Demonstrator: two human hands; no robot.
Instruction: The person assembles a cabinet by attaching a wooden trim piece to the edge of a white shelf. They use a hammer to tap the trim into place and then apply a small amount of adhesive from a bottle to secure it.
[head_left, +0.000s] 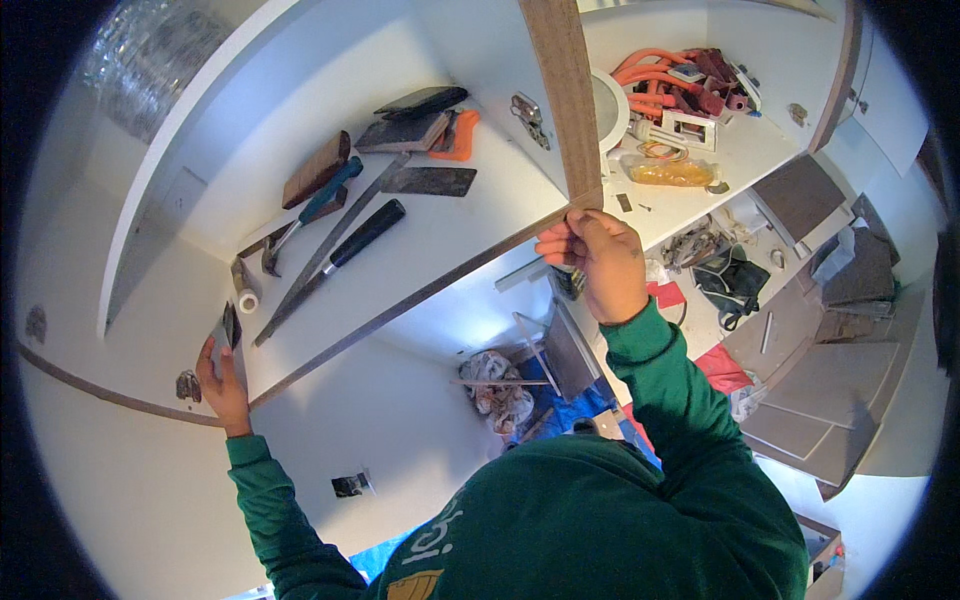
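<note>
Beside the left wall of a white cabinet shelf [420, 230], my left hand [226, 392] is closed with its fingertips around a small dark flat piece [232, 325]. My right hand [605, 262] has curled fingers, with thumb and index at the brown shelf edge [480, 250] where it meets the upright divider [562, 90]. Whatever those fingertips pinch is too small to make out. On the shelf lie a handsaw with a black handle [368, 233], a hammer [318, 208], a wooden block [317, 170], a dark flat plate [430, 181] and a small white roll [247, 298].
Right of the divider, a compartment holds orange hoses [655, 72], a yellowish packet [672, 172] and loose fittings. Lower shelves carry a black bag [730, 280] and red cloth [722, 368]. Below stand plastic bags [498, 390] and a leaning panel [570, 355]. A wall box [350, 486] shows lower left.
</note>
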